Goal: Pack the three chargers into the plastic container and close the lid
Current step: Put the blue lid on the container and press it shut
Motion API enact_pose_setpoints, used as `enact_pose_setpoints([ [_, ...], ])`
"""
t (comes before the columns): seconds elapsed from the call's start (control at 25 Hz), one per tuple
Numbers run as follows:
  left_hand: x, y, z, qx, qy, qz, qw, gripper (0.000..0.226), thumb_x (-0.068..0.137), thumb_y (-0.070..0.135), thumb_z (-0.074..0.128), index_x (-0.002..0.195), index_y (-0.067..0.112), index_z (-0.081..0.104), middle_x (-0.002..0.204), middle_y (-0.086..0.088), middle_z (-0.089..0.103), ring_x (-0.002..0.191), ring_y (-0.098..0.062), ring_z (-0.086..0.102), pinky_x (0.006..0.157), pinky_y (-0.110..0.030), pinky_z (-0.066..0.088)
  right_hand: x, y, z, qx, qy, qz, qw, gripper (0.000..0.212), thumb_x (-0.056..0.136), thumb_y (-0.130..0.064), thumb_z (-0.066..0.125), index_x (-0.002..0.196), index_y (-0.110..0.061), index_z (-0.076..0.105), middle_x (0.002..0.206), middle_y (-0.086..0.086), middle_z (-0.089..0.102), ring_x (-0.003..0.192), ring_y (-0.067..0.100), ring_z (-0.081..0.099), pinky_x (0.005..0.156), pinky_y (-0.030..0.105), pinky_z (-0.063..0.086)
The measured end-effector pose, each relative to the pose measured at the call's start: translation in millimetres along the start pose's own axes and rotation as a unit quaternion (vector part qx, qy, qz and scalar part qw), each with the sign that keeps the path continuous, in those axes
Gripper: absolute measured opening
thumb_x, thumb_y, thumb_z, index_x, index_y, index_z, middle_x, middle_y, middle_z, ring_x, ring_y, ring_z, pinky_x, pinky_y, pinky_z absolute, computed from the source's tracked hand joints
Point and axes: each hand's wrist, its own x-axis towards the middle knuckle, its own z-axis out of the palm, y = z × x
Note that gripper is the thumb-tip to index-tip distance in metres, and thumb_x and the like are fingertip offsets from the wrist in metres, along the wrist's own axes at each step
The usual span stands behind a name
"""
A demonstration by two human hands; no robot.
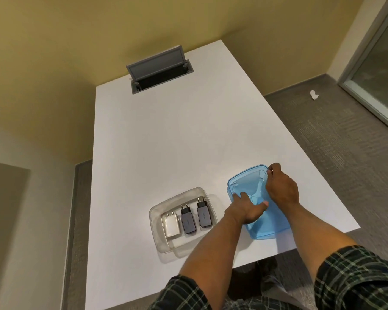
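A clear plastic container [157,233] sits on the white table near the front edge. Inside it lie a white charger [171,225] on the left, a grey and black charger [188,221] in the middle and another grey charger [203,215] on the right, side by side with prongs pointing away. To the right lies the translucent blue lid [269,229]. My left hand [248,208] grips the lid's near left part, fingers on top. My right hand [282,190] holds the lid's far right edge.
The white table [166,142] has an open grey cable hatch [159,68] at its far end. The lid lies close to the table's right edge. Grey carpet with a white paper scrap [314,95] lies to the right.
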Motion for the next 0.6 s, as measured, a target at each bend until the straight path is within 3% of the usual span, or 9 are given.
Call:
enact_pose_setpoints([
  [0.08, -7, 5, -13, -0.08, 0.06, 0.035, 0.994, 0.099, 0.091, 0.076, 0.034, 0.158, 0.004, 0.018, 0.166, -0.021, 0.014, 0.151, -0.037, 0.026, 0.122, -0.048, 0.025, 3, -10, -8, 0.033, 0.046, -0.023, 0.998, 0.012, 0.107, -0.034, 0.033, 0.104, -0.024, 0.04, 0.082, 0.013, 0.071, 0.071, 0.043, 0.066, 0.062, 0.037, 0.046],
  [0.2, -20, 11, -44, -0.218, 0.161, 0.071, 0.96, 0.096, 0.088, 0.082, 0.021, 0.14, 0.005, 0.048, 0.146, -0.018, 0.052, 0.132, -0.034, 0.053, 0.11, -0.04, 0.041, 11, -39, -23, 0.059, 0.106, -0.085, 0.989, 0.014, 0.107, -0.037, 0.035, 0.109, -0.026, 0.044, 0.084, 0.008, 0.072, 0.069, 0.04, 0.068, 0.063, 0.038, 0.052],
  [0.28, -25, 9, -71, -0.283, 0.192, 0.046, 0.938, 0.086, 0.092, 0.077, 0.017, 0.142, 0.014, 0.047, 0.144, -0.012, 0.055, 0.127, -0.03, 0.057, 0.106, -0.036, 0.043, 15, -65, -34, 0.084, 0.09, -0.121, 0.985, 0.012, 0.107, -0.039, 0.037, 0.11, -0.03, 0.044, 0.083, 0.001, 0.069, 0.067, 0.032, 0.066, 0.063, 0.035, 0.054],
  [0.36, -28, 1, -97, -0.343, 0.21, 0.016, 0.915, 0.085, 0.093, 0.075, 0.017, 0.141, 0.013, 0.048, 0.141, -0.012, 0.057, 0.124, -0.031, 0.06, 0.109, -0.043, 0.046, 14, -90, -38, 0.056, 0.077, -0.19, 0.977, 0.009, 0.103, -0.032, 0.048, 0.111, -0.028, 0.046, 0.082, 0.001, 0.069, 0.067, 0.032, 0.066, 0.062, 0.034, 0.053],
  [0.48, -31, -26, -122, -0.429, 0.22, -0.011, 0.876, 0.074, 0.097, 0.069, 0.03, 0.128, 0.007, 0.056, 0.125, -0.014, 0.066, 0.102, -0.029, 0.071, 0.095, -0.045, 0.057, -1, -125, -31, -0.026, 0.035, -0.308, 0.95, 0.028, 0.092, -0.018, 0.067, 0.119, -0.019, 0.061, 0.093, 0.008, 0.076, 0.076, 0.036, 0.07, 0.064, 0.036, 0.053],
  [0.6, -39, -61, -131, -0.554, 0.207, -0.04, 0.806, 0.051, 0.098, 0.053, 0.052, 0.114, 0.005, 0.061, 0.104, -0.016, 0.072, 0.084, -0.025, 0.073, 0.08, -0.037, 0.062, -18, -146, -19, -0.086, 0.067, -0.487, 0.866, 0.036, 0.081, -0.005, 0.079, 0.115, -0.012, 0.072, 0.091, 0.007, 0.076, 0.07, 0.03, 0.071, 0.061, 0.036, 0.055],
])
